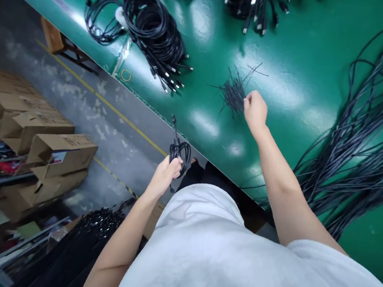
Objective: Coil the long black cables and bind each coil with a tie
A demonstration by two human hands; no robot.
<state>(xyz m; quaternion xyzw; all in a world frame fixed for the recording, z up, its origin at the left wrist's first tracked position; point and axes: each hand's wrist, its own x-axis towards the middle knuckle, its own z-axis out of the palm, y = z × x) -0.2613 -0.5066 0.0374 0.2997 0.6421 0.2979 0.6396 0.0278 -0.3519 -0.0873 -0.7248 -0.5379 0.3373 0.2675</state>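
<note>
My left hand [167,173] is closed around a coiled black cable [180,150], held just off the front edge of the green table. A connector end of that cable sticks up above the coil. Over the table, my right hand [255,110] has its fingers pinched together at the side of a loose pile of thin black twist ties [232,92]. Whether a tie is between those fingertips is too small to make out. A few ties lie crossed at the top of the pile.
Coiled black cables [156,29] with plugs lie at the table's left, near a yellow rubber band [126,75]. More plug ends [256,12] show at the back. Long loose cables [353,148] spread over the right. Cardboard boxes [63,147] stand beyond the aisle.
</note>
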